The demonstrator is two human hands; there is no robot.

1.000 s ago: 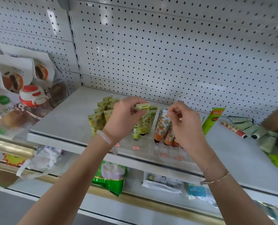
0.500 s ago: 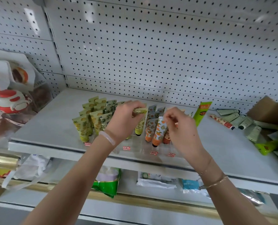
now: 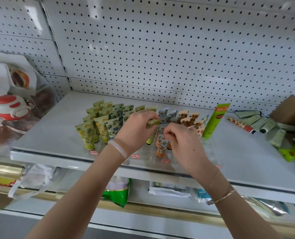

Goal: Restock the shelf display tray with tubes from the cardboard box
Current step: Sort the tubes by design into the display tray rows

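Note:
A clear display tray (image 3: 207, 149) on the white shelf (image 3: 57, 131) holds rows of upright patterned tubes, yellow and green ones (image 3: 101, 125) at the left, orange ones at the right. My left hand (image 3: 136, 130) pinches the top of a yellow-green tube (image 3: 152, 122) standing in the middle row. My right hand (image 3: 183, 140) pinches the top of an orange-patterned tube (image 3: 161, 145) at the front of the tray. The cardboard box (image 3: 289, 111) lies at the far right with loose pale green tubes (image 3: 264, 125) beside it.
A tall bright green tube (image 3: 215, 121) leans at the tray's right end. A pegboard wall (image 3: 160, 49) backs the shelf. Snack bags and a red-and-white toy (image 3: 12, 107) fill the left bay. Packets (image 3: 117, 190) lie on the shelf below.
The view has swung left and slightly down. Both hands stay on their tubes in the tray; the right hand has drawn closer to the left hand.

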